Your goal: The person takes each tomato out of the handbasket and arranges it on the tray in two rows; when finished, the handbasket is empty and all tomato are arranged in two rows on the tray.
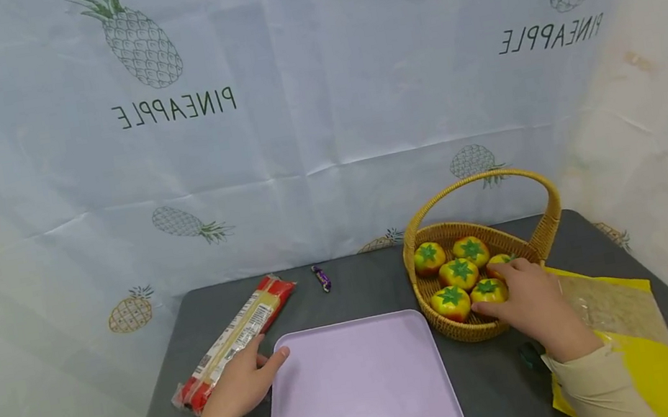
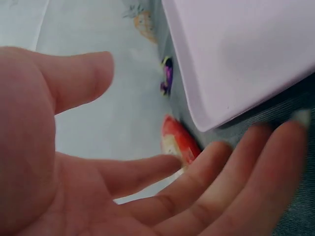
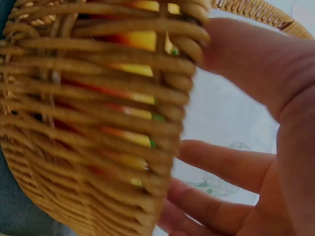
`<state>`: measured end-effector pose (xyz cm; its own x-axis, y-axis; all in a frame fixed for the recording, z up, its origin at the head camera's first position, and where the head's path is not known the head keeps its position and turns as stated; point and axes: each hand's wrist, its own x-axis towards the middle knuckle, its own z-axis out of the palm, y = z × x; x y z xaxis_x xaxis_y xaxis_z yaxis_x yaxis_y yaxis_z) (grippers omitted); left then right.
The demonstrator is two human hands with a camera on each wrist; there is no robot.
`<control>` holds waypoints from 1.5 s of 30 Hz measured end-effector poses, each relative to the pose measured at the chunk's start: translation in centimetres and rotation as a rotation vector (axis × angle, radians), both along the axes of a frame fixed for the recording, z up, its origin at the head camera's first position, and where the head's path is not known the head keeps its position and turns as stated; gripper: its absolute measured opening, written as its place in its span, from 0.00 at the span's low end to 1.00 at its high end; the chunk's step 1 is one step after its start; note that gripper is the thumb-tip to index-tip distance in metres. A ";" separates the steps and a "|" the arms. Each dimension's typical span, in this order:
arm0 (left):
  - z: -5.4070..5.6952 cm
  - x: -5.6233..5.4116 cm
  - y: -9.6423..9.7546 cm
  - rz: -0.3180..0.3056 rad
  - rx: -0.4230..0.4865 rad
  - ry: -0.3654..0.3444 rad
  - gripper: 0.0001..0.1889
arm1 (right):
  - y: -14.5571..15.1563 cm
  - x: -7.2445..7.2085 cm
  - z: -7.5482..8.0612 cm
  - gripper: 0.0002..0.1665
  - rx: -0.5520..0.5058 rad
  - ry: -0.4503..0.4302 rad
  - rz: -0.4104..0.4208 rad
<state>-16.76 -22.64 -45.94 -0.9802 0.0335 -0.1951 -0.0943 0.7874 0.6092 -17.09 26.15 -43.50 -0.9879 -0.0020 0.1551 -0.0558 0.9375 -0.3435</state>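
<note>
A brown wicker basket (image 1: 473, 334) with a tall handle holds several yellow-red persimmons (image 1: 459, 274) with green leafy tops. My right hand (image 1: 536, 304) reaches over the basket's right side. Its thumb is by the front-right persimmon (image 1: 489, 292), and its fingers lie over another persimmon at the right edge, partly hidden. In the right wrist view, the basket's woven wall (image 3: 108, 118) hides the fingertips' contact. My left hand (image 1: 240, 386) hovers, thumb and fingers apart, beside the left edge of a lilac tray (image 1: 359, 390). In the left wrist view its palm holds nothing.
A long red-and-beige packet (image 1: 237, 340) lies partly behind the left hand. A purple wrapped candy (image 1: 322, 278) sits at the back of the dark table (image 1: 367, 291). At the right, a yellow packet (image 1: 652, 355) with a clear window lies under the right forearm.
</note>
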 end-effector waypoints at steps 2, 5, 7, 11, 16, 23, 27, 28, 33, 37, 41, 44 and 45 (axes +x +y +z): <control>-0.1 -0.2 -0.1 0.014 0.037 -0.052 0.45 | -0.3 -0.2 -0.3 0.48 0.001 -0.003 -0.012; -0.2 -0.2 -0.3 0.020 0.074 -0.097 0.41 | -0.6 -0.4 -0.7 0.48 0.018 -0.008 -0.025; -0.3 -0.2 -0.4 0.020 0.081 -0.107 0.38 | -0.7 -0.5 -0.8 0.48 0.026 -0.017 -0.031; -0.4 -0.2 -0.4 0.013 0.076 -0.118 0.35 | -0.6 -0.6 -0.9 0.47 0.039 -0.030 -0.042; -0.7 -0.2 -0.6 0.000 0.102 -0.128 0.32 | -0.6 -0.7 -0.8 0.45 0.036 -0.033 -0.036; -1.3 -0.6 -0.9 -0.002 0.136 -0.140 0.32 | -0.5 -0.8 -1.0 0.46 0.043 -0.045 -0.039; -1.6 -0.6 -1.1 0.006 0.169 -0.153 0.31 | -0.4 -0.8 -1.1 0.46 0.047 -0.060 -0.039; -1.6 -0.6 -1.2 0.008 0.180 -0.155 0.31 | -0.4 -0.9 -1.1 0.46 0.050 -0.059 -0.039; -2.0 -0.7 -1.4 0.010 0.216 -0.165 0.31 | -0.4 -0.8 -1.2 0.44 0.065 -0.029 -0.041; -2.3 -0.9 -1.5 -0.004 0.249 -0.169 0.32 | -0.4 -0.7 -1.2 0.43 0.065 -0.009 -0.041; -2.5 -1.0 -1.6 -0.001 0.261 -0.174 0.32 | -0.3 -0.7 -1.1 0.42 0.061 -0.007 -0.039; -2.5 -1.0 -1.6 0.011 0.253 -0.177 0.32 | -0.2 -0.7 -1.1 0.43 0.056 -0.012 -0.035; -2.5 -1.1 -1.6 0.012 0.250 -0.177 0.32 | -0.2 -0.7 -1.1 0.43 0.052 -0.014 -0.034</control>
<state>-17.81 -24.21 -48.49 -0.9325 0.0903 -0.3497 -0.2246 0.6132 0.7573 -17.84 25.94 -44.58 -0.9895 0.0236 0.1423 -0.0195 0.9555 -0.2944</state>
